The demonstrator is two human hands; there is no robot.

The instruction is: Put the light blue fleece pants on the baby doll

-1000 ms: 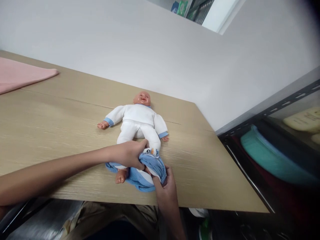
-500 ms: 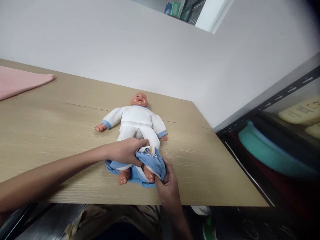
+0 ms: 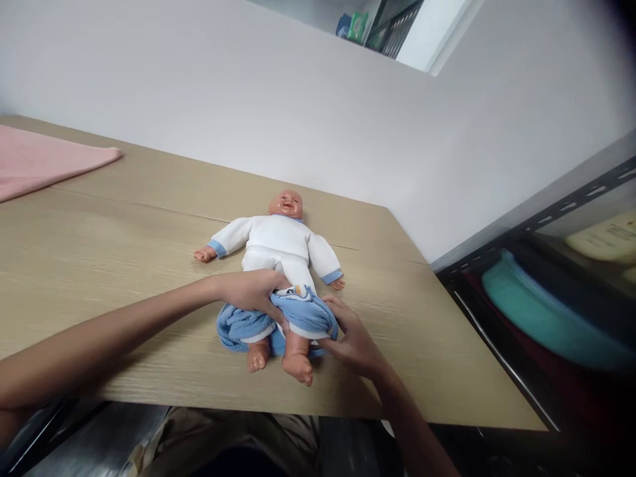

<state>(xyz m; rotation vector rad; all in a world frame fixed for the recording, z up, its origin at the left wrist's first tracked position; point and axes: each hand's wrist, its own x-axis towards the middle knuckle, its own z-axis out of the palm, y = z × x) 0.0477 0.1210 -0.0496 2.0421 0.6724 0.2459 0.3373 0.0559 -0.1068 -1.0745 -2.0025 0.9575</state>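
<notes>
One wood-grain table [image 3: 422, 318] against a pale wall [image 3: 199, 86] bears the doll [image 3: 278, 235], blue pants [image 3: 305, 313] around its lower legs. Left hand [image 3: 253, 291] and right hand [image 3: 354, 338] have fingers clamped on the pants. Yellow container [image 3: 603, 240] lettering: too blurred to read.

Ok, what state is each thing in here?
Doll: on its back, feet bare
Blue trousers: bunched around both legs
Left hand: gripping the trousers
Right hand: holding the trousers' side
Pink cloth: flat, cut off by the frame
Basin: too shadowed to tell
</notes>
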